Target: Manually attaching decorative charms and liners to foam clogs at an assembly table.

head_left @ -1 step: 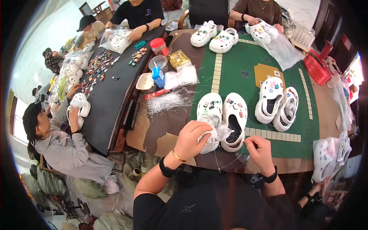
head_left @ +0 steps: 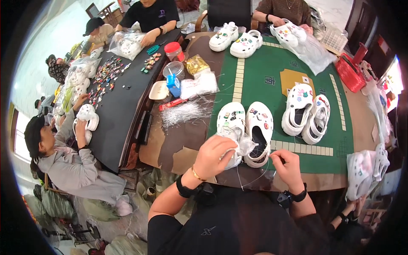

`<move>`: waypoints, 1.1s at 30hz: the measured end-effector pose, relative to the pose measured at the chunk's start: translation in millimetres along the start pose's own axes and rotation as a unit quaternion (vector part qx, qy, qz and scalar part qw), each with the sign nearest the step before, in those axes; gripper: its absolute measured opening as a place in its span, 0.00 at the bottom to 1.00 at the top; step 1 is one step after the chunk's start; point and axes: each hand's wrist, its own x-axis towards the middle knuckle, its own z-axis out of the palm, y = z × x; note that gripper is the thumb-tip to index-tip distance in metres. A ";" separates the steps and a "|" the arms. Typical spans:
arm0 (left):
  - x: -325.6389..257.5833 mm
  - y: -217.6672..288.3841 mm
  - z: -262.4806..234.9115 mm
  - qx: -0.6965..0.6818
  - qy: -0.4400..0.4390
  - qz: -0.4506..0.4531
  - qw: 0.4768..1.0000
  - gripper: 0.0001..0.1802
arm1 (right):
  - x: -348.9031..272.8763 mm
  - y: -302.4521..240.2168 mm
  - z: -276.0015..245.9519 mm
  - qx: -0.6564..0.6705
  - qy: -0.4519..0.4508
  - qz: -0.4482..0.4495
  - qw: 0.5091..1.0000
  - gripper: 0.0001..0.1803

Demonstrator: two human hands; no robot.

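Two white clogs with colourful charms stand side by side on the green mat [head_left: 238, 87] in front of me. My left hand [head_left: 213, 156] covers the heel end of the left clog [head_left: 230, 115]; its fingers are pinched, and what lies in them is hidden. Behind the right clog [head_left: 259, 121], my right hand [head_left: 286, 165] is closed in a pinch on a thin clear plastic tie [head_left: 256, 182]. The tie loops down between both hands past the table edge. Crumpled clear plastic [head_left: 246, 145] sits between the clogs' heels.
Another pair of white clogs [head_left: 298, 104] stands to the right, and a third pair [head_left: 246, 44] at the far edge. Clear ties [head_left: 182, 114] lie left, near a blue carton [head_left: 173, 85]. Co-workers handle clogs around a black table [head_left: 123, 102] strewn with charms.
The surroundings have shifted slightly left in the view. Both my hands keep almost the same pose and place.
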 end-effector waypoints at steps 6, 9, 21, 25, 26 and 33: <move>7.5 22.1 23.4 0.008 -0.081 0.097 0.992 0.13 | -1.2 11.4 -0.5 -0.016 0.024 0.008 1.000 0.05; 13.7 28.1 38.6 0.011 -0.113 0.115 0.987 0.15 | -2.8 22.2 -2.9 -0.021 0.039 0.033 0.998 0.05; 25.1 4.6 95.6 0.158 -0.288 -0.012 0.944 0.13 | -17.4 59.1 1.1 -0.099 0.036 0.064 0.992 0.06; 22.3 -4.5 106.1 0.178 -0.290 -0.006 0.940 0.12 | -18.2 59.8 2.8 -0.101 0.023 0.054 0.993 0.06; 24.5 -5.9 106.0 0.157 -0.296 -0.027 0.942 0.12 | -17.9 59.9 3.4 -0.101 0.026 0.055 0.993 0.06; 33.0 -11.0 105.3 0.044 -0.282 -0.080 0.955 0.10 | -8.2 63.9 23.0 -0.120 0.031 0.007 0.992 0.07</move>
